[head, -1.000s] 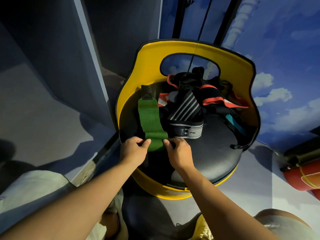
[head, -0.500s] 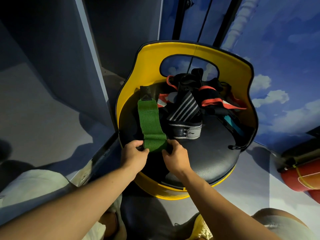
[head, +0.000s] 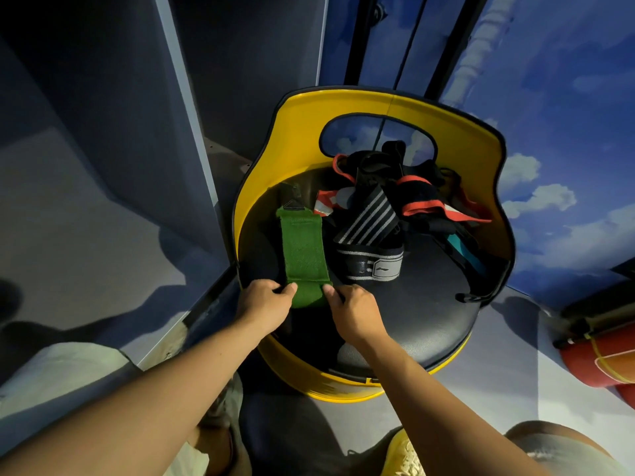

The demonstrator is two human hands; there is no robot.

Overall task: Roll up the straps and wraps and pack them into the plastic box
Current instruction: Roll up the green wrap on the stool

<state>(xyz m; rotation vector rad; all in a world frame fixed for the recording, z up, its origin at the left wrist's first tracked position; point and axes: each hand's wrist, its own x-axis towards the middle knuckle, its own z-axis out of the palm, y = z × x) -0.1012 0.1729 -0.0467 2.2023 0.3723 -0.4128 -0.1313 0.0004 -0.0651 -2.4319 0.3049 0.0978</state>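
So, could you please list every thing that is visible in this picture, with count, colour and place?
green wrap: one, green, flat on the seat, near end rolled
striped wrap: one, black with grey stripes, right of the green wrap
strap pile: several, black, red and teal, at the back of the seat
chair: one, yellow shell, black seat
red cylinder: one, red, floor at the right edge
left hand: pinches the roll's left end
right hand: pinches the roll's right end
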